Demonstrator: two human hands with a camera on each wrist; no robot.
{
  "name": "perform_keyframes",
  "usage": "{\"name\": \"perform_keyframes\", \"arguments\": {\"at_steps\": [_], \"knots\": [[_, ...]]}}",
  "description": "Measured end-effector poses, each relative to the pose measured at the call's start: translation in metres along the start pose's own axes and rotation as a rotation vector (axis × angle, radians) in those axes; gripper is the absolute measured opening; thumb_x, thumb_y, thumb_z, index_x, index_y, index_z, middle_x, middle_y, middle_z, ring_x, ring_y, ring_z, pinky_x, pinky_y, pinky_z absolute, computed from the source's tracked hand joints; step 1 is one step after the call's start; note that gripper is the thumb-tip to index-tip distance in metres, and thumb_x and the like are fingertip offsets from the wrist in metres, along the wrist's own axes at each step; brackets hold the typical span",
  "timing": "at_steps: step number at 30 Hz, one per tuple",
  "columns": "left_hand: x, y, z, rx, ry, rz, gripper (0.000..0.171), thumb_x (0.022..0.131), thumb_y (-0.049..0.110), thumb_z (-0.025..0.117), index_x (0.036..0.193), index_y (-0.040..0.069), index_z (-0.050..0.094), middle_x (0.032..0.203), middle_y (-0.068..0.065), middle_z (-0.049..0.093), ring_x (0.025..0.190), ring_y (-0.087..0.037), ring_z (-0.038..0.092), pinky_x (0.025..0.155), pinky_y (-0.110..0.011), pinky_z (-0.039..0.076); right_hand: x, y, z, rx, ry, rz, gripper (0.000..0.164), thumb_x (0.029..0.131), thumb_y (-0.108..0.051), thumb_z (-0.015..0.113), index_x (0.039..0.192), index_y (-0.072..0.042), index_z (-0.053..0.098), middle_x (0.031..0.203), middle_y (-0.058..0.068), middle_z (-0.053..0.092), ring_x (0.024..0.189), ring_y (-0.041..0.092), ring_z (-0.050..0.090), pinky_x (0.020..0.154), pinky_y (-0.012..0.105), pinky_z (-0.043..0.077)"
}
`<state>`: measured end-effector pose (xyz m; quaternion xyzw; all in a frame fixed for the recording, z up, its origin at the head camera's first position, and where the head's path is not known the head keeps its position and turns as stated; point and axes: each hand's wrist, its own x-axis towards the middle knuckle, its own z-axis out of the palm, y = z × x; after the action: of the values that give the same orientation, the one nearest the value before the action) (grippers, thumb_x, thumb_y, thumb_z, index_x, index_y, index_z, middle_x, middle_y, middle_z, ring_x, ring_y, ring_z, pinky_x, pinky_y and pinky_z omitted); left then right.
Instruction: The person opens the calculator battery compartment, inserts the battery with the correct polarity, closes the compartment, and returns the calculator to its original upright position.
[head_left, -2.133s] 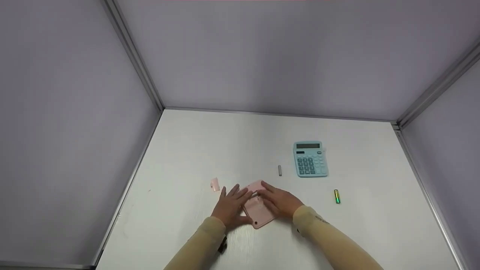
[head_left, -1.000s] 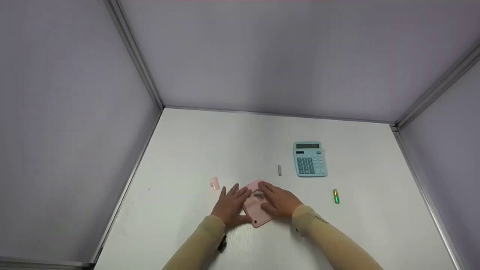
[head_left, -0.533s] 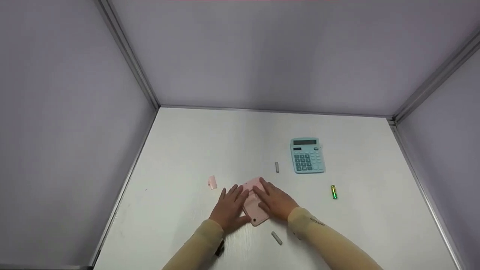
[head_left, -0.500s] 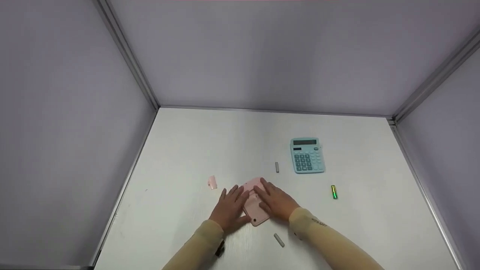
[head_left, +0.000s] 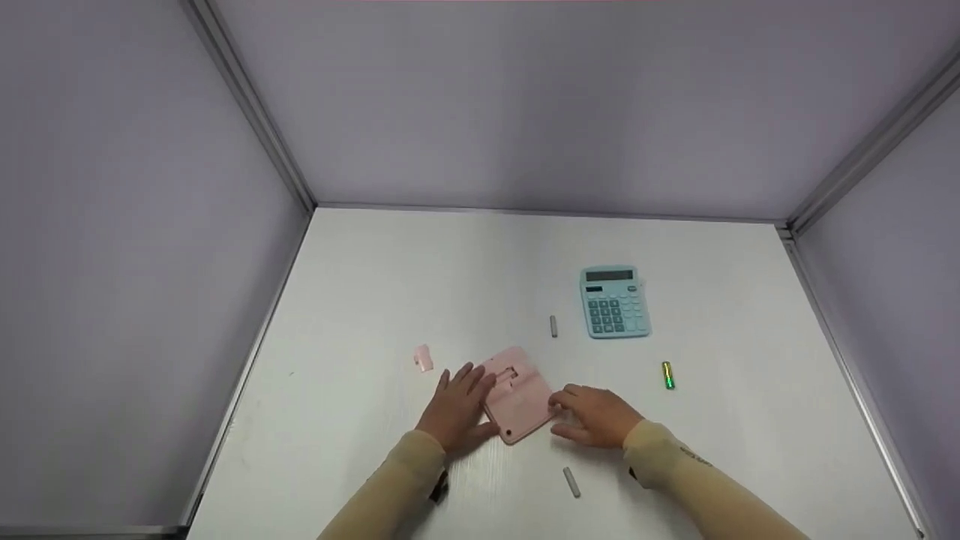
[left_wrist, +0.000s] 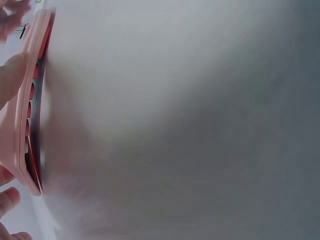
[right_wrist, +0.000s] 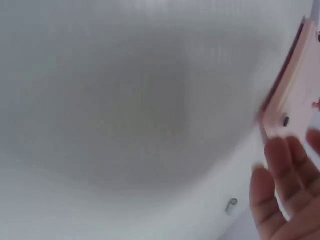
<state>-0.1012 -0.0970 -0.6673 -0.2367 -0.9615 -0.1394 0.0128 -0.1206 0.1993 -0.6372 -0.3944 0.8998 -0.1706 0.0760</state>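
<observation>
Beige-sleeved, my left hand (head_left: pixel 454 409), spread on the edge of a face-down pink plastic calculator (head_left: pixel 525 405), white table (head_left: pixel 375 292); my right hand (head_left: pixel 600 417), fingers loosely bent, by its other edge (contact, I cannot tell). Outward: slim grey cylinder (head_left: pixel 571 482), pink plastic piece (head_left: pixel 424 358), second grey cylinder (head_left: pixel 553 326), green-gold cylindrical battery (head_left: pixel 668 376), light-blue calculator (head_left: pixel 615 302).

Place: looked like a work booth (head_left: pixel 892 247)!
Grey panels (head_left: pixel 450 97): rose left, far, right!
Metal rails (head_left: pixel 252 105): edged both far corners!

Cover (head_left: pixel 424 358) left of overturned calculator (head_left: pixel 519 403), other calculator (head_left: pixel 615 302) behind right, battery (head_left: pixel 553 326) between.
</observation>
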Motion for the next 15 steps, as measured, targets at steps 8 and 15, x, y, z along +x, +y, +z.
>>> {"name": "perform_keyframes", "arguments": {"at_steps": [8, 15], "knots": [[-0.001, -0.004, -0.004, 0.059, -0.008, 0.015, 0.085, 0.082, 0.066, 0.06, 0.148, 0.019, 0.034, 0.148, -0.007, 0.041, 0.141, -0.028, 0.029, 0.112, -0.055, 0.024, -0.008, -0.012, -0.004, -0.004, -0.253, -0.032, 0.045, 0.078, -0.064, 0.066, 0.078, -0.02, 0.057, 0.065, -0.013, 0.048, 0.059, 0.003, 0.04, 0.055, 0.023, 0.037], [-0.006, -0.006, -0.005, 0.107, -0.001, 0.028, 0.087, 0.081, 0.064, 0.063, 0.149, 0.018, 0.034, 0.148, -0.007, 0.041, 0.141, -0.027, 0.03, 0.111, -0.055, 0.026, -0.01, -0.019, 0.014, -0.105, -0.298, -0.069, 0.048, 0.073, -0.067, 0.069, 0.066, -0.023, 0.052, 0.057, -0.015, 0.042, 0.052, 0.004, 0.036, 0.05, 0.024, 0.033]]}}
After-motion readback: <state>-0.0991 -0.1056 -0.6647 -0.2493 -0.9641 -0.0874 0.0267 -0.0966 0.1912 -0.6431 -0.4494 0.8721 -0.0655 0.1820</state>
